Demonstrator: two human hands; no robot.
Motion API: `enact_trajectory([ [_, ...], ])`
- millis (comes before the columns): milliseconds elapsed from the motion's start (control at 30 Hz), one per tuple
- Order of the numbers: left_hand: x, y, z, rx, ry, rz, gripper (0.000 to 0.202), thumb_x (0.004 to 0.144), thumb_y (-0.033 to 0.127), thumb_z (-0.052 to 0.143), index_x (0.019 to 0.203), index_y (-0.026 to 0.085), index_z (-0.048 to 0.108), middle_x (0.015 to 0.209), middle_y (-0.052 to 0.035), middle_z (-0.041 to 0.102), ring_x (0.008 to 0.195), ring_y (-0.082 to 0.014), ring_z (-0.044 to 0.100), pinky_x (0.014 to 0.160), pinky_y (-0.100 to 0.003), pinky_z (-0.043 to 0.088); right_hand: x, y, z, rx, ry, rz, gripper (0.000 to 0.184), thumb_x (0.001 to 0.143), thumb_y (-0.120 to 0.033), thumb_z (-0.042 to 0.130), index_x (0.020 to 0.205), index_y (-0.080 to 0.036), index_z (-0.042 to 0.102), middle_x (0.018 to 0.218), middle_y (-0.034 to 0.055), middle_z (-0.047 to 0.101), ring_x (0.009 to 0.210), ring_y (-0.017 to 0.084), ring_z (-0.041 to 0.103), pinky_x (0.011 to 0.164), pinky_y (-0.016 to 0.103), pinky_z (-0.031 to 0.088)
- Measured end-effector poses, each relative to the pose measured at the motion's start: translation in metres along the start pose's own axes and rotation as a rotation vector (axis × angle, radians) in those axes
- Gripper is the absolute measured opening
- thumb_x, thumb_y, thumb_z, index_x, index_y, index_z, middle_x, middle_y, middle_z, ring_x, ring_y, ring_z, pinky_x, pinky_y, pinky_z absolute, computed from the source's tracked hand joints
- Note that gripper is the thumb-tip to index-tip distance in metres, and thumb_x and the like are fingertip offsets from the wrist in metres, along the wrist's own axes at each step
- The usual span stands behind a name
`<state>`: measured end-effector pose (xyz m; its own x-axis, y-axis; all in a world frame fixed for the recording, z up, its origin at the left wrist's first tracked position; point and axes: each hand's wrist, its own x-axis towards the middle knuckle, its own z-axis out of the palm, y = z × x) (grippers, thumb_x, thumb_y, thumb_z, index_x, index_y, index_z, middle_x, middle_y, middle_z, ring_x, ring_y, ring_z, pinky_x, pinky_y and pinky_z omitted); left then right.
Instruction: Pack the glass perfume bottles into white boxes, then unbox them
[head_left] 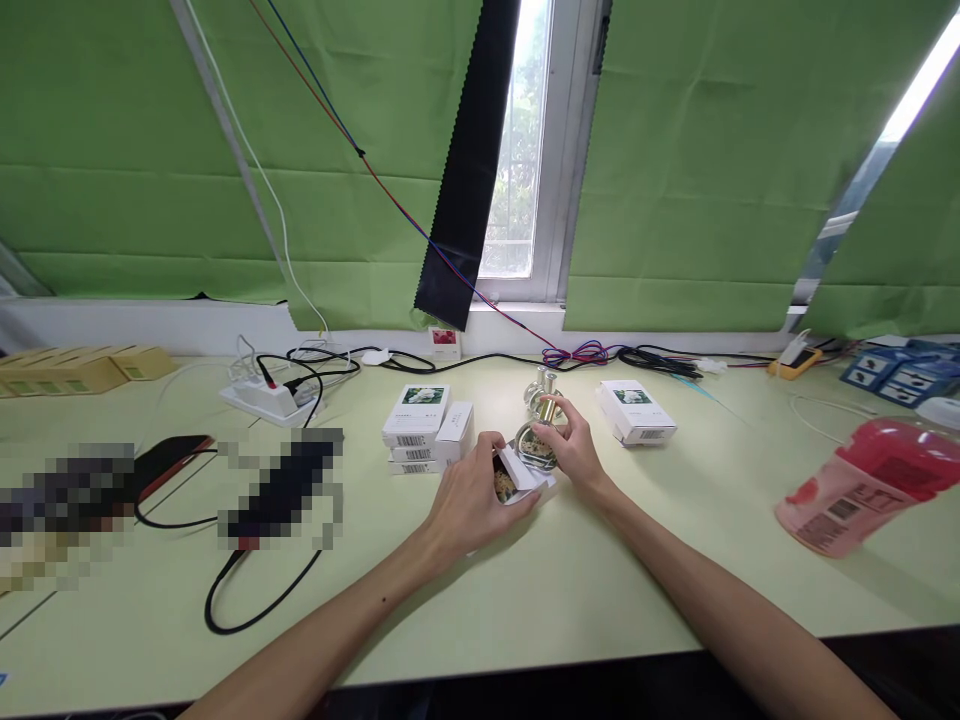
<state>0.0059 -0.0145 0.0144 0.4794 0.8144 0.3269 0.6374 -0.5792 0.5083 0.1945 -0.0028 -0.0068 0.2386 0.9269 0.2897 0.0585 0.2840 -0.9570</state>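
My left hand (471, 500) is closed round a small white box (516, 478) whose end flap is open, held low over the pale green table (570, 590). My right hand (574, 440) pinches a round glass perfume bottle (536, 447) with a gold neck, right at the box's open mouth. A second bottle with a silver cap (541, 385) stands just behind them. A stack of white boxes (424, 425) with flower pictures lies left of my hands, and one more white box (637, 411) lies to the right.
A white power strip (264, 398) with black cables sits at the back left, and a black cable loop (247, 590) lies nearer me. A pink bottle (862, 490) lies on its side at the right. Tan boxes (75, 368) line the far left; blue packets (900, 372) the far right.
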Motion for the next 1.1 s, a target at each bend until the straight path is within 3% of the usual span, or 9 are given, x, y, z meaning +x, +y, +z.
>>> enact_trajectory([
  [333, -0.001, -0.002, 0.002, -0.015, 0.034, 0.03, 0.057, 0.078, 0.057, 0.069, 0.113, 0.024, 0.038, 0.091, -0.0009, 0.067, 0.069, -0.0207, 0.064, 0.059, -0.031, 0.043, -0.005, -0.007, 0.003, -0.008, -0.016, 0.037, 0.053, 0.078, -0.046, 0.071, 0.122, -0.021, 0.055, 0.048, -0.0101, 0.048, 0.038, 0.007, 0.035, 0.038, 0.018, 0.027],
  [800, -0.001, -0.007, 0.007, -0.031, 0.097, 0.062, 0.057, 0.078, 0.055, 0.072, 0.112, 0.024, 0.038, 0.087, 0.0, 0.066, 0.068, -0.0209, 0.066, 0.057, -0.029, 0.043, -0.006, -0.003, 0.006, 0.039, -0.08, 0.054, 0.049, 0.08, -0.045, 0.071, 0.121, -0.023, 0.053, 0.045, -0.0105, 0.047, 0.033, 0.009, 0.034, 0.031, 0.018, 0.026],
  [1100, -0.002, -0.008, 0.01, -0.092, 0.142, 0.06, 0.06, 0.078, 0.056, 0.072, 0.114, 0.025, 0.036, 0.088, 0.0002, 0.068, 0.072, -0.0216, 0.068, 0.059, -0.031, 0.048, -0.011, -0.007, 0.012, 0.071, -0.071, 0.075, 0.049, 0.078, -0.046, 0.07, 0.115, -0.022, 0.049, 0.048, -0.0098, 0.054, 0.036, 0.009, 0.039, 0.033, 0.017, 0.028],
])
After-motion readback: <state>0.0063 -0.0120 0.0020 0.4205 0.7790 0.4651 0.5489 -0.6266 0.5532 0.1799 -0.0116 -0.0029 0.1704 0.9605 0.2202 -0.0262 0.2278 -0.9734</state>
